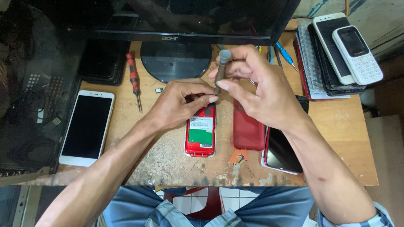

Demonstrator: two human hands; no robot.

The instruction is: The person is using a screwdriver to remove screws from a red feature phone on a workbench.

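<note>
The small red phone (200, 131) lies face down on the worn wooden table (341, 138), its back cover off so that the green-and-white label inside shows. The left hand (179, 103) is curled over the phone's top end, thumb and fingertips pinched closed on the upper edge — a grip that seems meant to pin the phone flat while the tool works. The right hand (256, 84) is closed around a brown screwdriver (220, 71) with a grey cap, held nearly upright between thumb and fingers, its tip coming down just behind the left fingers at the phone's top; the tip itself is hidden.

Just right of the red phone lies its red back cover (247, 128), set close beside it, and past that a dark-screened phone (281, 152) partly under the right wrist. Well left of the red phone rests a white smartphone (87, 127), and up-left a red-handled screwdriver (134, 80). Behind the red phone stands a monitor (176, 21); far right, a stack of phones (336, 54).
</note>
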